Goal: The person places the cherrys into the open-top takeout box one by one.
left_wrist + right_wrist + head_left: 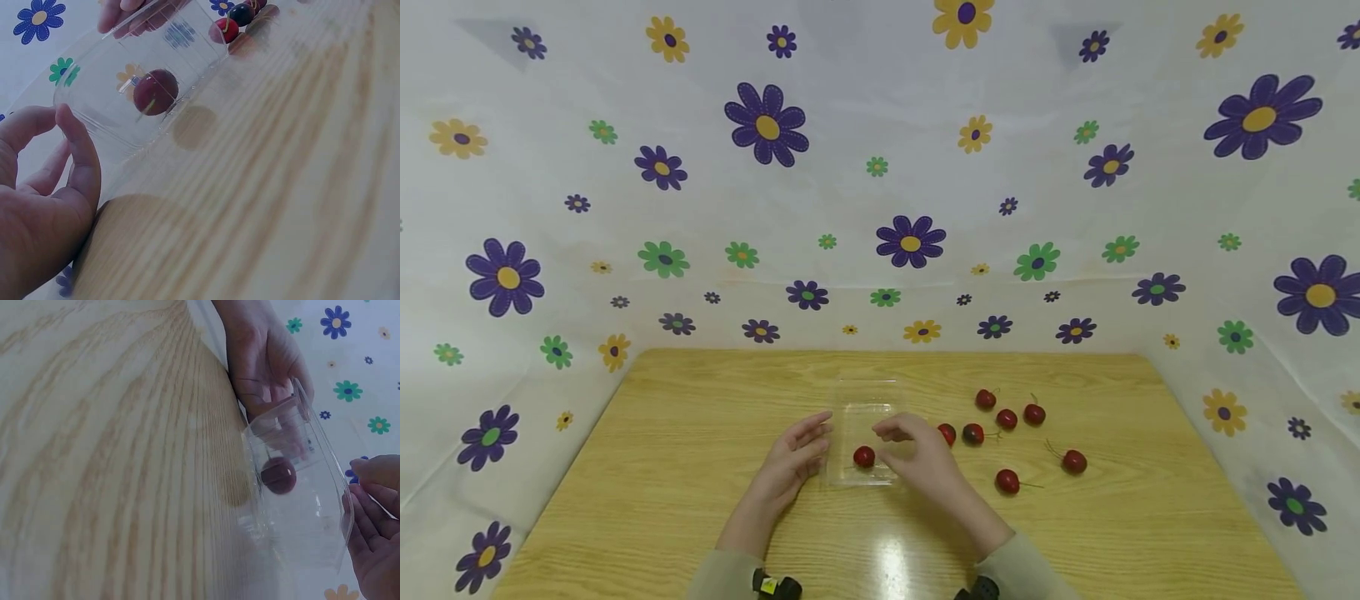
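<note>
our left hand [792, 467] rests with relaxed fingers against the left wall of the clear plastic box [867, 433], and our right hand [921, 454] lies loosely spread at its right side. inside the box sits one cherry [864, 456]; seven more cherries [1006, 419] lie scattered on the wooden table [700, 417] to the right.

The left hand [44, 206] rests beside a clear box [125, 94] holding one cherry [155, 91].

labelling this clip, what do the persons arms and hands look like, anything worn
Both hands, left hand and right hand, are bare: no gloves, and no rings show. Pale beige-olive sleeves cover the forearms. A small black device with a yellow mark sits at each wrist.
</note>
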`<state>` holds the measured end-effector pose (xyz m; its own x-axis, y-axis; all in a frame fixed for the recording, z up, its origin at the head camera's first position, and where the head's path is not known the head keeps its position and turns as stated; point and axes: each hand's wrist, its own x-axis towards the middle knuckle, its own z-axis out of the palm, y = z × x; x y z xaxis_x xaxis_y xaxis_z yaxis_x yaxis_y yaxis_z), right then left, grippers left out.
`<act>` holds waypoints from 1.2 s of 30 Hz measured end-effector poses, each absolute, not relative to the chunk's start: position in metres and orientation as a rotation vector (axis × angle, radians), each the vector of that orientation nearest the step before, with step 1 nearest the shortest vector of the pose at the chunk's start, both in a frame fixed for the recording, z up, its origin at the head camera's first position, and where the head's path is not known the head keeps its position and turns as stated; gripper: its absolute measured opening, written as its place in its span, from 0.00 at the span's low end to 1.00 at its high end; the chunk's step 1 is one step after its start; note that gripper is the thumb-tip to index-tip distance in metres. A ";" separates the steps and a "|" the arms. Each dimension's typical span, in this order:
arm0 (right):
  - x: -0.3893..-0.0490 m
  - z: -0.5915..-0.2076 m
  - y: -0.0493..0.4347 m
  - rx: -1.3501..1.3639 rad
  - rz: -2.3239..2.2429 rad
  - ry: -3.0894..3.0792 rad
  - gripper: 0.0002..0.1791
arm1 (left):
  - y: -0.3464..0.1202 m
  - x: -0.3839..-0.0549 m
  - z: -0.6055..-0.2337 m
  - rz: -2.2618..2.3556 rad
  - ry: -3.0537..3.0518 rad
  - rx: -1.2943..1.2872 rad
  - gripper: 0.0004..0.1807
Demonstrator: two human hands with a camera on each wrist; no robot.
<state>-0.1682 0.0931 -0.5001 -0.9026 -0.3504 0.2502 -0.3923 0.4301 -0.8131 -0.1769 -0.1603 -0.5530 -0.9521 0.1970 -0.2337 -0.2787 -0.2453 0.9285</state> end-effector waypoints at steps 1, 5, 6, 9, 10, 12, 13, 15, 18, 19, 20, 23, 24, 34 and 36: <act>-0.168 -0.500 0.095 0.661 1.519 -2.600 0.17 | -0.160 -0.177 -0.553 2.265 1.709 -0.101 0.32; -0.170 -0.502 0.102 0.577 1.569 -2.538 0.18 | -0.160 -0.177 -0.553 2.265 1.714 -0.108 0.32; -0.171 -0.502 0.105 0.558 1.578 -2.527 0.18 | -0.160 -0.177 -0.553 2.266 1.714 -0.110 0.32; -0.172 -0.505 0.113 0.496 1.597 -2.507 0.17 | -0.160 -0.178 -0.553 2.267 1.714 -0.110 0.32; -0.173 -0.506 0.116 0.476 1.606 -2.501 0.17 | -0.160 -0.178 -0.553 2.269 1.712 -0.111 0.32; -0.173 -0.507 0.123 0.452 1.597 -2.488 0.17 | -0.159 -0.178 -0.553 2.273 1.709 -0.109 0.32; -0.174 -0.508 0.126 0.437 1.588 -2.488 0.17 | -0.159 -0.178 -0.553 2.275 1.707 -0.107 0.32; -0.174 -0.510 0.132 0.424 1.573 -2.490 0.16 | -0.159 -0.178 -0.554 2.281 1.703 -0.107 0.32; -0.175 -0.511 0.141 0.375 1.568 -2.515 0.15 | -0.160 -0.178 -0.554 2.284 1.698 -0.107 0.32; -0.175 -0.512 0.144 0.354 1.573 -2.527 0.15 | -0.160 -0.178 -0.555 2.284 1.700 -0.108 0.33; -0.175 -0.512 0.147 0.332 1.581 -2.537 0.15 | -0.160 -0.178 -0.555 2.283 1.700 -0.108 0.33; -0.175 -0.511 0.155 0.273 1.597 -2.545 0.14 | -0.160 -0.178 -0.554 2.278 1.707 -0.106 0.32; -0.175 -0.510 0.157 0.262 1.594 -2.542 0.14 | -0.160 -0.178 -0.554 2.276 1.708 -0.105 0.32; -0.176 -0.514 0.181 0.325 1.482 -2.399 0.13 | -0.159 -0.178 -0.553 2.290 1.699 -0.126 0.32; -0.175 -0.512 0.186 0.318 1.484 -2.386 0.13 | -0.159 -0.177 -0.553 2.287 1.702 -0.122 0.32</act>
<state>-0.1748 0.1861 -0.5121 -0.9264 -0.0228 0.3758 -0.3472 0.4379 -0.8293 -0.1775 -0.1590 -0.5531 -0.9551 0.1779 -0.2368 -0.2779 -0.2617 0.9243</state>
